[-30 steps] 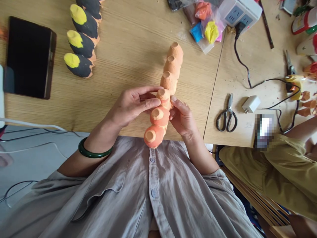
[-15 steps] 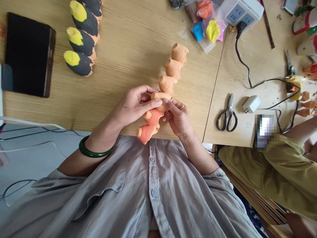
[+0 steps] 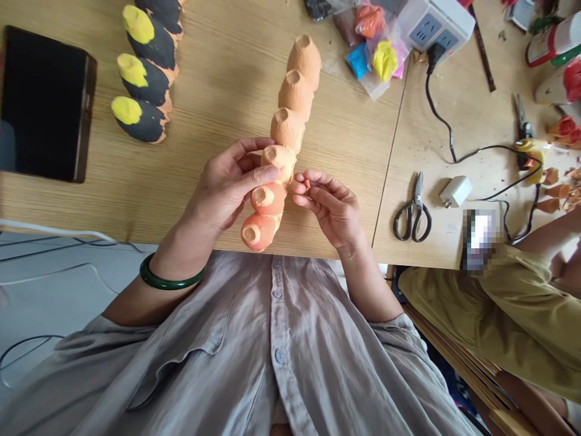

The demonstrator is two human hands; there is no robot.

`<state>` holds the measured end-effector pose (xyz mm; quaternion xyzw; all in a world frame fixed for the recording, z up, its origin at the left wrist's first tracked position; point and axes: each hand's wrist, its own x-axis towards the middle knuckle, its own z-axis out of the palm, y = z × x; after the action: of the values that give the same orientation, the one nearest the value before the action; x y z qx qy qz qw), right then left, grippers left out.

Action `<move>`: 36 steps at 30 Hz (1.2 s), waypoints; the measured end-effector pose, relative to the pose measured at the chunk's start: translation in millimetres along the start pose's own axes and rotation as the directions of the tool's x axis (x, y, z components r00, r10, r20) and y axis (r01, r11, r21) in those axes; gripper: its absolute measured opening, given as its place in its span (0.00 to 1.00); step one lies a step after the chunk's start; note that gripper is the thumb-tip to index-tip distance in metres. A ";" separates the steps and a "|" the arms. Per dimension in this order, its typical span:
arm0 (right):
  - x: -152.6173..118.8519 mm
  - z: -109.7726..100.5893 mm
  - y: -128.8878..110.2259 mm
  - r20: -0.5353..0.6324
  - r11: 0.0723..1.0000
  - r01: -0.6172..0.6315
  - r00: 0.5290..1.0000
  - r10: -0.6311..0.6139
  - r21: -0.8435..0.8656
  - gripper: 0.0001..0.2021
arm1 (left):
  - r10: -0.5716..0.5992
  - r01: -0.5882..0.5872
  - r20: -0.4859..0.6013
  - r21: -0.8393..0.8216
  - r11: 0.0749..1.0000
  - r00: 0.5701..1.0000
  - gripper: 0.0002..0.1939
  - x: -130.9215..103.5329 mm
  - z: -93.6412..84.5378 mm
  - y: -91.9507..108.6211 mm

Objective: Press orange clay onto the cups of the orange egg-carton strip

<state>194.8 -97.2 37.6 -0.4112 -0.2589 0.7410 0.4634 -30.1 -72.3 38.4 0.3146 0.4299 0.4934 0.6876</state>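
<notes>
A strip of joined peach-coloured cup shapes, like a row cut from an egg tray, slants upward above the table. Its two nearest cups are coated orange-red, with peach tips showing. My left hand grips the strip from the left, thumb across the front and the other fingers partly hidden behind. Just right of the strip and apart from it, my right hand pinches a small bit of orange-red clay between its fingertips. At the upper left lies a similar row of black cups with yellow tips.
A dark tablet lies at the far left. Bagged coloured clay and a power strip are at the back. Scissors, a white charger and cables lie right. Another person's arm shows at the right edge.
The strip has turned so its cup tips face me more, and its far end has swung left. My right hand has drawn off to the right, and the orange-red bit now shows.
</notes>
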 end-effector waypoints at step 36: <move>1.3 3.3 -58.5 -0.024 0.824 0.344 0.918 -0.396 -0.450 0.23 | 0.158 -0.208 0.316 0.131 0.969 0.935 0.36 43.2 32.8 -9.3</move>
<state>219.4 -70.6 83.7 -0.4889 -0.4657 0.5345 0.5083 9.4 -34.6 32.5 0.4803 0.3267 0.4647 0.6683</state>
